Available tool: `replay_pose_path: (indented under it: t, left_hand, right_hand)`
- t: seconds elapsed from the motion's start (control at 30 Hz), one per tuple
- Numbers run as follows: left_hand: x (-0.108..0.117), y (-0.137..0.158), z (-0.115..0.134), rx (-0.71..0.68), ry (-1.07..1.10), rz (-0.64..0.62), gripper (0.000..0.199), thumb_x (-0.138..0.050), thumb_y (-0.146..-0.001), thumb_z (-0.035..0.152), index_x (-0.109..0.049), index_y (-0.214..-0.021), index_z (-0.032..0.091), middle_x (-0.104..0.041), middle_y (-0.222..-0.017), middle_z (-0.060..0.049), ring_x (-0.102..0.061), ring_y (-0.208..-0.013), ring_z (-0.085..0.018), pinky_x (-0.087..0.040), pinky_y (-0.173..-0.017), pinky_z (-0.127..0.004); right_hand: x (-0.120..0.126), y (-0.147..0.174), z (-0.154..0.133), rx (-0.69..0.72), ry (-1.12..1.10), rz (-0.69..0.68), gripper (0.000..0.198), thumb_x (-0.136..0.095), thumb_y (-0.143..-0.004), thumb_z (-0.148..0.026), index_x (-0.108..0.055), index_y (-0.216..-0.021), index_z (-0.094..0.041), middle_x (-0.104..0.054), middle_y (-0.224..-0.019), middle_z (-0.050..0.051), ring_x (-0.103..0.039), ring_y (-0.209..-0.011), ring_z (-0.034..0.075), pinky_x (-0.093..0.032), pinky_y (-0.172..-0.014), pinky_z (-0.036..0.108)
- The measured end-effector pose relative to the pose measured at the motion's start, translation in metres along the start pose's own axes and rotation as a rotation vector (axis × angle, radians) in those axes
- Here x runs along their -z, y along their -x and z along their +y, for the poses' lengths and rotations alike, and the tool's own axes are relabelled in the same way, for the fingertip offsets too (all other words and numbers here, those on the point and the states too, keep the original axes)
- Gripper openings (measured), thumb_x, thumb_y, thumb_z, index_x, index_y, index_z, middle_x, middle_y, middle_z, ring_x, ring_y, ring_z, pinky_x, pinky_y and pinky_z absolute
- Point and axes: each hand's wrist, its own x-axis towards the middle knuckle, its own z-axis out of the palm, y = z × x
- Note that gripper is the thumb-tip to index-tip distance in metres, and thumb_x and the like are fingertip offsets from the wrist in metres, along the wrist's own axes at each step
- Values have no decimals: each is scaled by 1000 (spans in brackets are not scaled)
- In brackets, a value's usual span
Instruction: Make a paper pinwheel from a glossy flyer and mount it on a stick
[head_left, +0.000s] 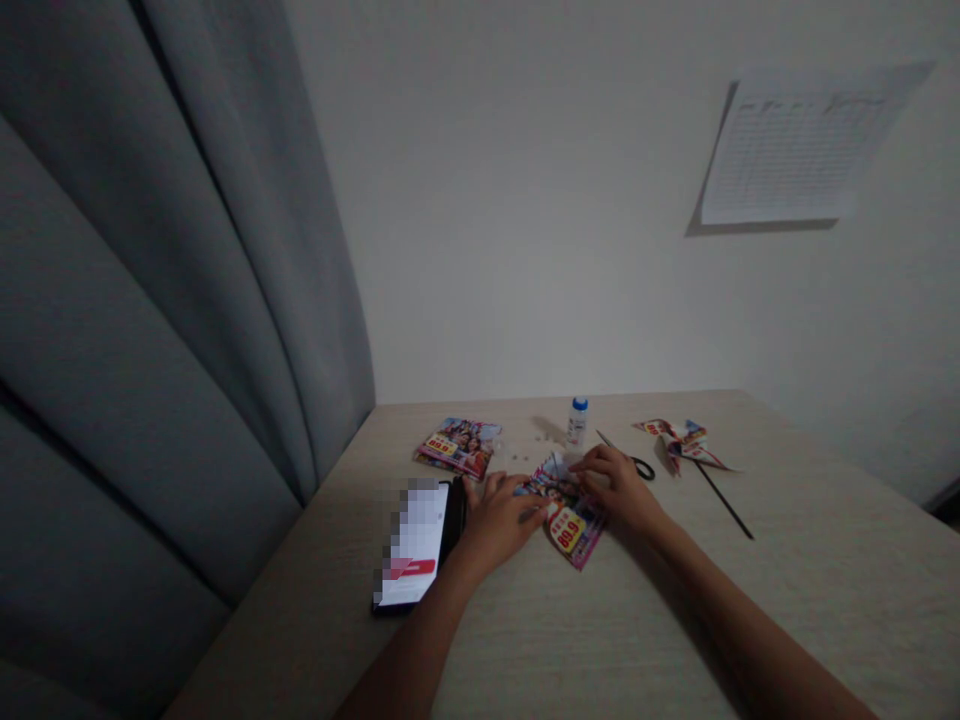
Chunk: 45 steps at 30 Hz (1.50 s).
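A colourful printed paper [574, 535] marked "89.9" lies turned at an angle on the table between my hands. My left hand [504, 518] rests at its left side, fingers spread and the thumb reaching onto the sheet. From the right, my right hand [621, 488] bends its fingers over the upper edge and pinches the paper there. Its fingertips partly cover that edge. Just behind the right hand are scissors [643, 468], their handle partly hidden, and a small clear bottle with a blue cap [577, 422].
A phone [412, 550] with a lit screen lies left of my left hand. Farther back is a stack of similar printed papers [459, 447]. To the right lies a paper pinwheel [682, 440] on a black stick [724, 498]. Several tiny bits lie near the bottle.
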Motion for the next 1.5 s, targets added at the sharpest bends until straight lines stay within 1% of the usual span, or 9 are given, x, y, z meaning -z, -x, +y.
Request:
replay_pose_path:
  t: [0.07, 0.13, 0.27, 0.4, 0.57, 0.83, 1.07, 1.23, 1.5]
  left_hand:
    - [0, 0, 1, 5, 6, -4, 26, -55, -98, 52, -72, -118, 49, -59, -144, 3, -39, -140, -33, 3, -113, -81]
    - [0, 0, 1, 13, 8, -1, 26, -55, -98, 52, -73, -116, 48, -60, -143, 3, -40, -140, -33, 3, -113, -81]
    - [0, -1, 2, 14, 3, 10, 26, -55, -98, 52, -73, -115, 48, -61, -142, 3, -41, -139, -33, 2, -112, -82]
    - [-2, -1, 1, 18, 9, 7, 25, -55, -98, 53, -73, -115, 49, -60, -143, 4, -40, -140, -34, 2, -110, -84]
    - [-1, -1, 1, 20, 3, 2, 25, -54, -98, 53, -72, -115, 50, -60, -143, 4, -41, -140, -34, 1, -110, -85]
    - [0, -1, 1, 28, 3, -20, 27, -53, -98, 55, -72, -116, 50, -59, -145, 4, -39, -141, -34, -1, -112, -82]
    - [-1, -2, 0, 21, 27, -14, 27, -54, -98, 55, -73, -116, 49, -59, -144, 3, -40, -139, -31, 3, -115, -78]
    - [-3, -2, -2, 12, 37, -9, 27, -55, -97, 54, -73, -116, 49, -59, -144, 3, -40, -139, -32, 2, -116, -76]
    - [-4, -4, -3, -2, 19, -23, 27, -55, -97, 53, -72, -118, 49, -58, -147, 4, -39, -140, -32, 1, -116, -76]
  right_hand:
    - [1, -1, 9, -9, 56, 121, 30, -52, -95, -29, -77, -111, -27, -65, -106, 9, -60, -106, 26, -46, -98, 47]
    - [3, -2, 15, -14, 97, 193, 32, -52, -95, -30, -75, -118, -28, -63, -111, 10, -59, -111, 28, -46, -100, 49]
    - [1, -6, 19, 1, 143, 239, 36, -51, -98, -33, -71, -128, -32, -54, -130, 12, -53, -121, 31, -45, -104, 53]
    - [-8, -12, 21, 6, 210, 221, 38, -51, -98, -32, -68, -132, -35, -44, -146, 12, -49, -129, 33, -44, -107, 56]
    - [-17, -15, 25, -9, 306, 161, 45, -50, -98, -28, -60, -141, -38, -41, -154, 11, -43, -135, 34, -42, -108, 57]
    - [-21, -17, 25, -43, 374, 79, 51, -45, -99, -20, -53, -148, -35, -42, -157, 12, -46, -133, 32, -42, -109, 52]
    - [-25, -18, 28, -94, 381, 27, 56, -43, -99, -17, -48, -150, -38, -35, -163, 11, -43, -138, 33, -39, -110, 54]
    - [-29, -18, 30, -86, 389, 35, 57, -44, -97, -16, -47, -151, -37, -40, -160, 12, -42, -139, 35, -38, -110, 57]
    - [-26, -19, 27, -77, 378, 71, 57, -47, -96, -15, -52, -147, -39, -46, -152, 12, -45, -135, 33, -37, -109, 59]
